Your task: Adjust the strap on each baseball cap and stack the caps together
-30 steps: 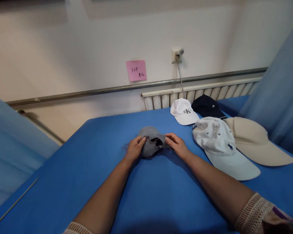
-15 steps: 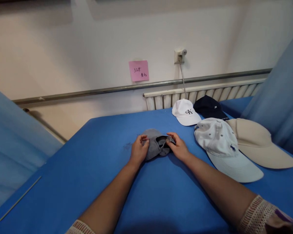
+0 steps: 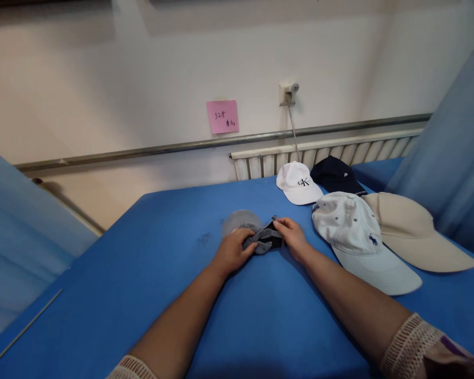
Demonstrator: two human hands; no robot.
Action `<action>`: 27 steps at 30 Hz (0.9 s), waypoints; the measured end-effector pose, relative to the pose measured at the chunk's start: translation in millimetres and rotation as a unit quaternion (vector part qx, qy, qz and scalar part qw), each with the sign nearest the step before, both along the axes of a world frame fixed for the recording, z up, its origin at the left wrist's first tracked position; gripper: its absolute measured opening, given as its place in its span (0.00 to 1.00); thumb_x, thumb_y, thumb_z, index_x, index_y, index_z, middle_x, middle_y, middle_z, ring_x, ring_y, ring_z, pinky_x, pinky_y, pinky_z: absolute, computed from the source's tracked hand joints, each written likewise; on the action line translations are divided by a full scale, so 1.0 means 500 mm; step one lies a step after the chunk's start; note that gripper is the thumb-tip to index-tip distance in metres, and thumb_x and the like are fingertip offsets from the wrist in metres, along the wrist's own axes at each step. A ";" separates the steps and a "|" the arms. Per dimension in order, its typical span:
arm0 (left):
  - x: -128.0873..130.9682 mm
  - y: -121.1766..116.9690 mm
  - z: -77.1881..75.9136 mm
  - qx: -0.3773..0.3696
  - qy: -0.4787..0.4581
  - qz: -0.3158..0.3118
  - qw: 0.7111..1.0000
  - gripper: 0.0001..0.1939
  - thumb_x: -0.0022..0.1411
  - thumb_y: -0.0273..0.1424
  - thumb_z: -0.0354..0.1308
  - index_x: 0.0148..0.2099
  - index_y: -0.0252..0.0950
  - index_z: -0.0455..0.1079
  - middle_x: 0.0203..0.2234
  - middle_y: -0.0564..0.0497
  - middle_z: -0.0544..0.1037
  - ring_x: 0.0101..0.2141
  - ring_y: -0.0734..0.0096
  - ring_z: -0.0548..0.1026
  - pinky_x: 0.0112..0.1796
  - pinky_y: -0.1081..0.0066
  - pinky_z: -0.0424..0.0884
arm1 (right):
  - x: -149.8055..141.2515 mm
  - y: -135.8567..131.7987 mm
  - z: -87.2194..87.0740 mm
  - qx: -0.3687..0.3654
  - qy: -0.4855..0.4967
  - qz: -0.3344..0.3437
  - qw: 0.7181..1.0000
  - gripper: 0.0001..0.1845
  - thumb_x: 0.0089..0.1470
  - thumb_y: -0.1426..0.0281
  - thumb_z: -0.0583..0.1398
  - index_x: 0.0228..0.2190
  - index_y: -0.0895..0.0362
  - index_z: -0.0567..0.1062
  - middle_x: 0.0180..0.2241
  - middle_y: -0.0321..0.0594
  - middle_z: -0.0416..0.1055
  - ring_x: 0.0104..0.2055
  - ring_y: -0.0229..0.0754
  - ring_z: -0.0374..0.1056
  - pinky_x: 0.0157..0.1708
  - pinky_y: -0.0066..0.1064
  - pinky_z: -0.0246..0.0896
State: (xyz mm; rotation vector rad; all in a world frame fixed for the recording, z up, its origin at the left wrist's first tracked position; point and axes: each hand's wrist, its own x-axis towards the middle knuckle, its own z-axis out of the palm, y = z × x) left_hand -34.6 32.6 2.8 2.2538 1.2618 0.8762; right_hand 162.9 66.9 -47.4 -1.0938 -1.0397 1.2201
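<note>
A grey baseball cap (image 3: 240, 218) lies on the blue-covered table (image 3: 142, 273), its brim pointing away to the left. My left hand (image 3: 236, 251) presses on the crown, fingers closed over the folded fabric. At the cap's back edge my right hand (image 3: 291, 236) pinches the strap end, where a small buckle shows by the fingertips. Part of the dark inside is visible between the hands. The rest of the crown is hidden beneath my left hand.
To the right sit a white cap (image 3: 299, 183), a navy cap (image 3: 335, 175), a pale cap with a horse logo (image 3: 347, 221) and a beige cap (image 3: 403, 216). A thin stick (image 3: 26, 327) lies at left. Blue curtains (image 3: 19, 226) hang at both sides; a radiator (image 3: 312, 152) stands behind.
My left hand has shifted right over the crown, folding it down. The right hand has pulled the strap up and slightly right. The other caps stay put.
</note>
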 end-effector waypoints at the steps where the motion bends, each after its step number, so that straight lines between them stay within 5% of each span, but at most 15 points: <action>1: -0.003 0.006 -0.004 -0.011 -0.016 0.013 1.000 0.10 0.56 0.33 0.61 0.42 0.39 0.74 0.37 0.47 0.78 0.40 0.60 0.72 0.45 0.62 0.65 | 0.001 0.001 0.000 0.002 0.003 -0.007 1.000 0.23 0.40 0.51 0.65 0.31 0.58 0.75 0.28 0.38 0.75 0.30 0.42 0.69 0.32 0.32 0.63; 6: -0.006 0.016 -0.010 -0.135 -0.184 0.057 0.972 0.07 0.52 0.34 0.62 0.29 0.36 0.70 0.29 0.51 0.77 0.32 0.67 0.72 0.36 0.69 0.67 | 0.006 0.004 0.002 0.009 -0.017 -0.021 1.000 0.20 0.42 0.53 0.64 0.27 0.58 0.75 0.23 0.35 0.73 0.26 0.40 0.65 0.28 0.31 0.58; 10: -0.007 0.014 -0.002 -0.264 -0.404 0.068 0.873 0.12 0.46 0.31 0.66 0.31 0.36 0.66 0.31 0.50 0.79 0.30 0.71 0.74 0.33 0.73 0.67 | 0.009 0.001 0.014 0.013 0.007 -0.040 0.999 0.16 0.41 0.57 0.65 0.28 0.57 0.74 0.24 0.35 0.73 0.27 0.40 0.66 0.29 0.31 0.59; 14: -0.007 0.012 0.007 -0.326 -0.482 0.048 0.812 0.18 0.44 0.26 0.68 0.40 0.35 0.71 0.29 0.50 0.79 0.30 0.72 0.76 0.35 0.73 0.68 | 0.003 -0.007 0.025 0.037 0.050 0.004 0.998 0.20 0.40 0.58 0.66 0.34 0.56 0.74 0.28 0.36 0.75 0.30 0.41 0.69 0.33 0.32 0.62; 22: 0.001 0.010 0.003 -0.352 -0.467 0.038 0.810 0.12 0.50 0.33 0.68 0.34 0.33 0.72 0.19 0.56 0.72 0.23 0.77 0.70 0.30 0.76 0.65 | -0.009 -0.023 0.031 0.076 0.040 0.067 0.994 0.22 0.42 0.53 0.66 0.35 0.55 0.76 0.31 0.38 0.77 0.34 0.42 0.71 0.38 0.35 0.65; 27: 0.004 0.007 0.000 -0.355 -0.486 0.039 0.798 0.11 0.49 0.30 0.67 0.36 0.32 0.71 0.29 0.50 0.79 0.29 0.72 0.75 0.35 0.72 0.69 | -0.005 -0.031 0.036 0.095 0.021 0.061 0.993 0.19 0.45 0.55 0.66 0.36 0.55 0.78 0.32 0.39 0.77 0.35 0.42 0.71 0.38 0.35 0.64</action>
